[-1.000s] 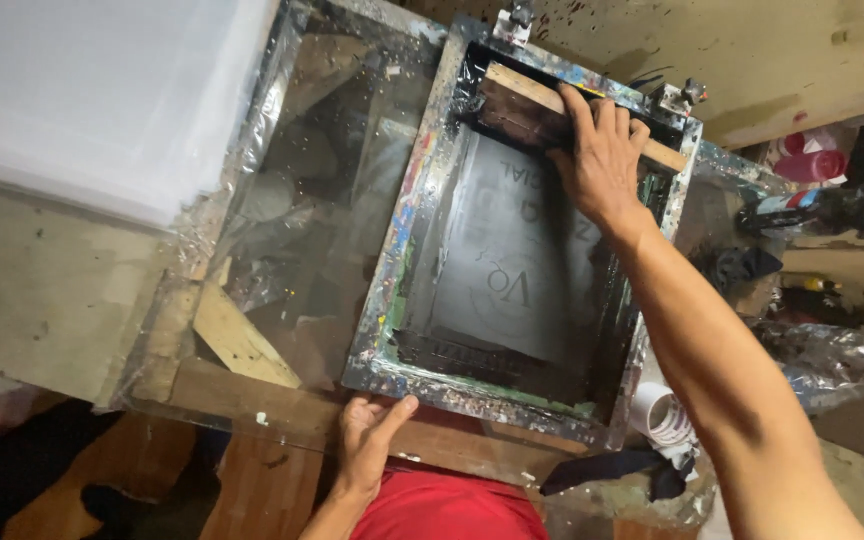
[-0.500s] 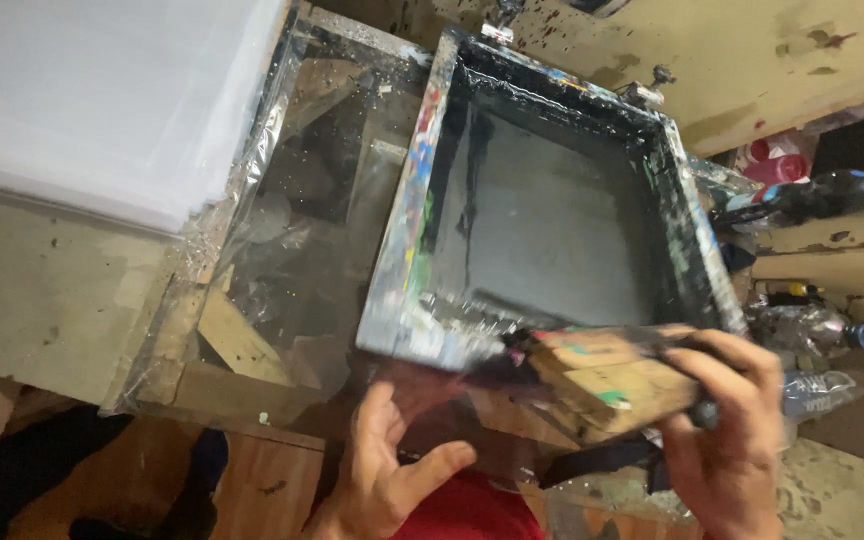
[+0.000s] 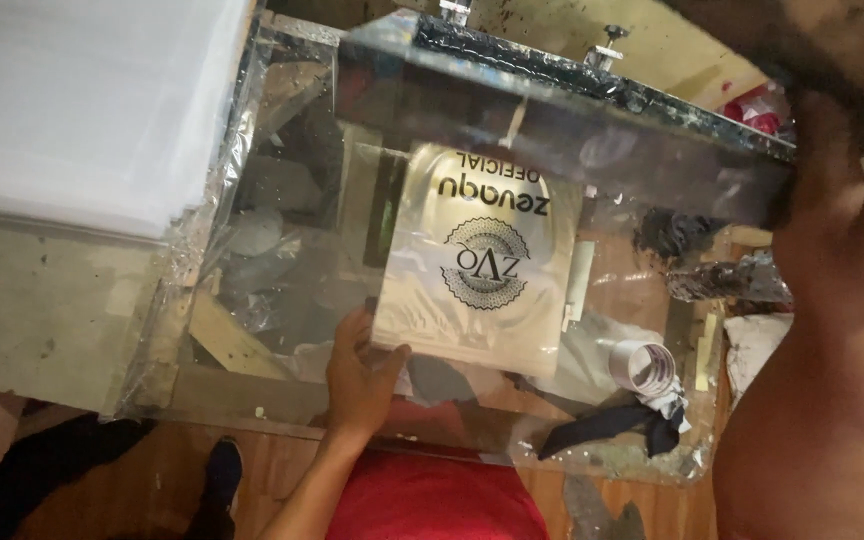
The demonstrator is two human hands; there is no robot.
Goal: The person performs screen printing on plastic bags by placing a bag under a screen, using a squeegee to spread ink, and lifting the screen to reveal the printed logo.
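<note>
A clear plastic bag (image 3: 482, 260) with a round black emblem and black lettering lies flat on the glass tabletop (image 3: 282, 260). My left hand (image 3: 357, 375) pinches the bag's near left corner. Above it the ink-stained screen frame (image 3: 552, 120) is tilted up on its far hinge clamps (image 3: 607, 45). My right hand (image 3: 842, 250), blurred and close to the camera at the right, grips the frame's raised near edge. No squeegee shows.
A thick stack of white sheets (image 3: 72, 100) sits on the bench at the left. A tape roll (image 3: 647, 365) and a black rag (image 3: 612, 425) lie on the glass at the near right. My red shirt (image 3: 432, 500) and a dark shoe (image 3: 220, 470) show below.
The squeegee was pulled from the far end of the screen to the near end. The frame has since swung up, uncovering the printed bag, and my left hand moved onto the bag's corner.
</note>
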